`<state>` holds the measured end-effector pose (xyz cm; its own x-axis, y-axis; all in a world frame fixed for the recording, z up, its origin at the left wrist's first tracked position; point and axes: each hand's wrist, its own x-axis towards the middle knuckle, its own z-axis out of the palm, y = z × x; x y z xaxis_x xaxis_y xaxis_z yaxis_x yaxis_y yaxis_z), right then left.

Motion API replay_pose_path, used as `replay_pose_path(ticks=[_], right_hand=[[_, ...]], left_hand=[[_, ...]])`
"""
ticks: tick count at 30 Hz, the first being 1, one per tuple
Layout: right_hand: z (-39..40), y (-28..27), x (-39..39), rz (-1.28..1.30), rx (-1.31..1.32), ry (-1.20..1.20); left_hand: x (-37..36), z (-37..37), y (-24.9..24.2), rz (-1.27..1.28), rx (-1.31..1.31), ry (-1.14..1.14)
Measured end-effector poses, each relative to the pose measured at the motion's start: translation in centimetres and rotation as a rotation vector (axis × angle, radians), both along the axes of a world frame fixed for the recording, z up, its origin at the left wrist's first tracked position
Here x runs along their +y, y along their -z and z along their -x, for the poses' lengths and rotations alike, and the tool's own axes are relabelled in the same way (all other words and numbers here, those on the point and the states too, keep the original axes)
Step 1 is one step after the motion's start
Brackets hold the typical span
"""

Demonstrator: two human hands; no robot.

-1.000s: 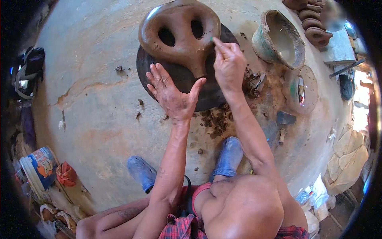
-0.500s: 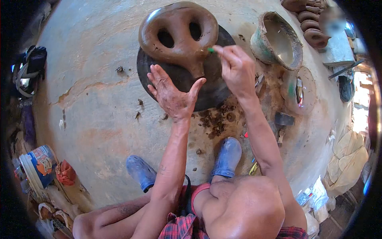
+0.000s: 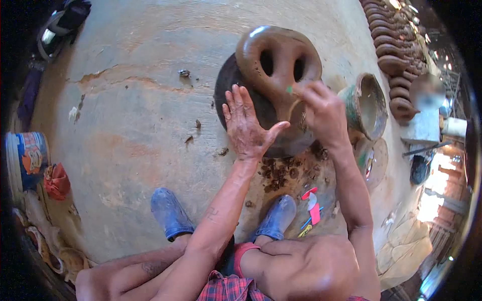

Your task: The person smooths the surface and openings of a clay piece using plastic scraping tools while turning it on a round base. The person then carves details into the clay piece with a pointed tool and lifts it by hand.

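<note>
A brown, wet-looking clay piece [image 3: 281, 75] with two oval holes lies on a dark round disc [image 3: 228, 85], its narrow neck pointing toward me. My left hand [image 3: 247, 129] is spread flat over the near left of the disc, thumb reaching toward the neck. Just right of the neck, my right hand [image 3: 324, 113] is closed in a pinch and slightly blurred. From its fingers pokes a small green-tipped tool [image 3: 289, 90], its tip against the clay where body meets neck. The fingers hide the rest of the tool.
A crusted pot [image 3: 355, 103] stands right of the disc. Dark clay crumbs [image 3: 281, 173] litter the floor before it, near my blue clogs [image 3: 277, 218] and some colourful small tools [image 3: 315, 214]. Rows of similar clay pieces [image 3: 392, 50] line the upper right. A bucket [image 3: 31, 159] stands left.
The view has swung, so the clay piece and disc sit lower and further right. The green tip has shifted slightly left onto the clay. My left hand stays spread.
</note>
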<state>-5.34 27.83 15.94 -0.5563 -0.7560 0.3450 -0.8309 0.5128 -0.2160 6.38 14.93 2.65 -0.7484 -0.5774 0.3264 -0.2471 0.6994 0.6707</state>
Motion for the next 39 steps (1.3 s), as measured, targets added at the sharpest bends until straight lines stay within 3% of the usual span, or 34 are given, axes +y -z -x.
replay_pose_path(ticks=[4, 14, 20, 23, 27, 28, 30, 34, 39], right_hand=[[5.3, 0.9, -6.8, 0.17, 0.119, 0.079], [7.0, 2.7, -13.0, -0.028, 0.275, 0.075], [4.2, 3.0, -10.9, -0.194, 0.191, -0.102], [3.1, 0.9, -9.0, -0.429, 0.154, -0.248], [4.3, -2.2, -8.0, -0.517, 0.083, -0.476], [4.4, -2.5, -8.6, -0.519, 0.08, -0.477], [4.7, -2.3, -10.2, -0.221, 0.122, -0.206], [8.1, 1.1, -13.0, -0.206, 0.335, -0.004], [6.0, 2.3, -13.2, -0.408, 0.321, -0.139]], left_hand=[[-0.4, 0.0, 0.1, -0.011, -0.004, 0.034], [-0.4, -0.2, 0.5, -0.077, 0.014, 0.07], [-0.8, -0.3, 0.3, -0.102, 0.04, 0.078], [-0.8, -0.2, 0.3, -0.107, 0.037, 0.083], [-0.9, -0.2, 0.5, -0.095, 0.047, 0.085], [-1.0, -0.2, 0.5, -0.098, 0.045, 0.085], [-1.1, -0.1, 0.5, -0.104, 0.056, 0.095], [-1.1, -0.1, 0.4, -0.109, 0.06, 0.092], [-1.2, 0.0, 0.7, -0.112, 0.084, 0.096]])
